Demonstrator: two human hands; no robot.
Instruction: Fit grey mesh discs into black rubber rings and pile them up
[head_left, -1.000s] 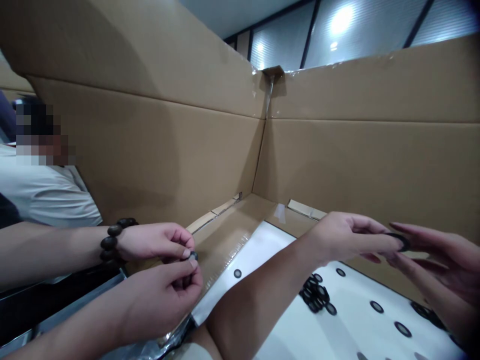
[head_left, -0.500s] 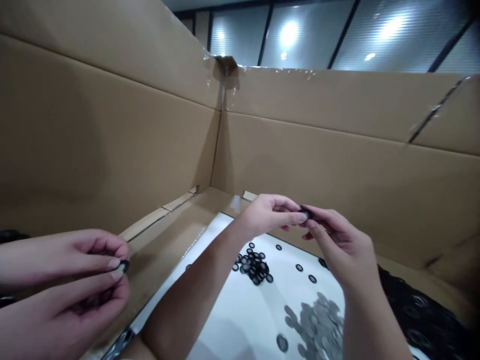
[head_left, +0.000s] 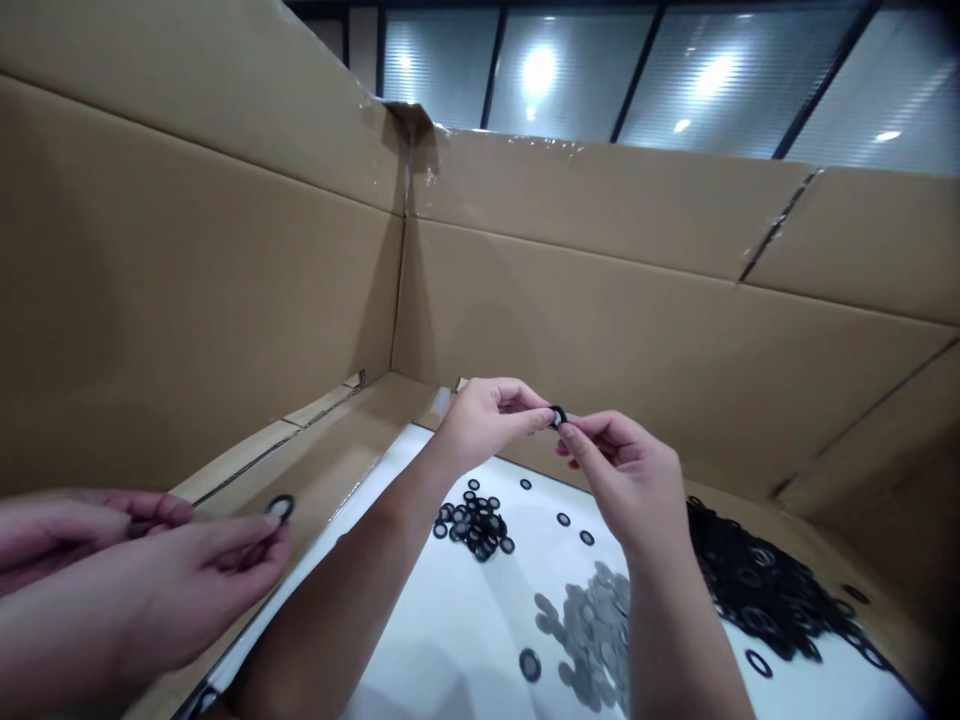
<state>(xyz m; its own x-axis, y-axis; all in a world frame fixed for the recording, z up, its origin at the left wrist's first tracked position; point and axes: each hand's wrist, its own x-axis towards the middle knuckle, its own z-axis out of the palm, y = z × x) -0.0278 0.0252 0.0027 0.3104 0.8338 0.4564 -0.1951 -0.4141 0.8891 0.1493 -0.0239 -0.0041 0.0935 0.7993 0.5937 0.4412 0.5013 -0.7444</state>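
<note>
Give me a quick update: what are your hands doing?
Left hand, right hand: both pinching a black ring at the fingertips. Nothing between hands and ring. Co-worker's hands at left, holding another ring.

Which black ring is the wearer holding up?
The ring pinched between the left hand and right hand, up in the air; the other rings lie below, except the one in a co-worker's hand.

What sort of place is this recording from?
Probably a factory or workshop sorting station: tall cardboard walls surround a white sheet, with heaps of black rings and grey discs, and a co-worker's hands work alongside.
</note>
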